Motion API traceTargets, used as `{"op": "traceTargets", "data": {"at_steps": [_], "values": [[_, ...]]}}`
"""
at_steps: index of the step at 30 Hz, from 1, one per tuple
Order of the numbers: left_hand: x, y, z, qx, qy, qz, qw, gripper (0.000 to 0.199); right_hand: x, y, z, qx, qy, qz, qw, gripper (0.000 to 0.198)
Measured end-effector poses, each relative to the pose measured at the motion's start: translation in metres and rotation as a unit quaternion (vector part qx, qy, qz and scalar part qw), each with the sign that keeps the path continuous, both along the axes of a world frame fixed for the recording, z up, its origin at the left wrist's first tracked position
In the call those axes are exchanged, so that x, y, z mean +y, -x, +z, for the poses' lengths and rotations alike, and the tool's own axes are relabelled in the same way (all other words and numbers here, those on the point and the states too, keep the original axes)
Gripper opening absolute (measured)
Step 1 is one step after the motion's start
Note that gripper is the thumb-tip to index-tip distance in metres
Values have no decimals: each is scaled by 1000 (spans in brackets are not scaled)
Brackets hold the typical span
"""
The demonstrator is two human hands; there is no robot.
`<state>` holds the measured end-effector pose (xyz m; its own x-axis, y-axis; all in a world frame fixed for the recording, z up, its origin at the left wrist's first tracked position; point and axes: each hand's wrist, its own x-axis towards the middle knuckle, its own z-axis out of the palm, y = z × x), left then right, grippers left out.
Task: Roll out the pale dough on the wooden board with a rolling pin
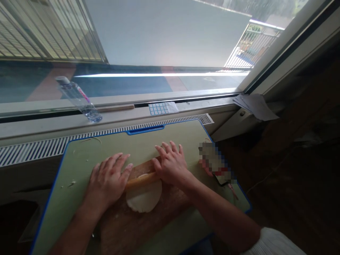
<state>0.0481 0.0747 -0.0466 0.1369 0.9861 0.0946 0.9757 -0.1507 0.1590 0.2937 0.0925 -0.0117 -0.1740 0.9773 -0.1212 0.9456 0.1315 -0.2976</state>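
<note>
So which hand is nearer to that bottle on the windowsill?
The left hand: it is on the near side of the bottle, at the left end of the rolling pin. The right hand, at the pin's other end, is farther to the bottle's right.

Tan wooden rolling pin [142, 181]: ends hidden under L hand [107, 179] and R hand [172, 164]. Pale round flat dough [145, 199]: part under pin, not vis. Brown wooden board [124, 233]: lower end cut off at btm edge. Ribbed white sleeve [276, 242]: cropped, btm edge. Pixelated flat object [214, 157], R side: ID unclear. Clear plastic bottle [91, 113]: pink label [83, 95] text too small to read. White sheet w/ blue grid [158, 108]: fine marks illeg.
</note>
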Motion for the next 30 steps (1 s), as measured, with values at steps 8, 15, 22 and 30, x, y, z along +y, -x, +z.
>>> {"op": "traceTargets", "data": {"at_steps": [8,15,22,30], "values": [[-7,-7,7,6,-9,11,1000,57,-8,-1,-2,-15,-23,5,1000,62],[-42,-21,18,14,-12,31,999,53,-43,-4,-8,-42,-66,-6,997,59],[-78,-29,19,13,-30,37,999,53,-83,-9,-12,-40,-97,-12,994,55],[-61,-27,15,2,-39,46,998,52,-61,-5,-14,-43,-144,4,989,48]]}}
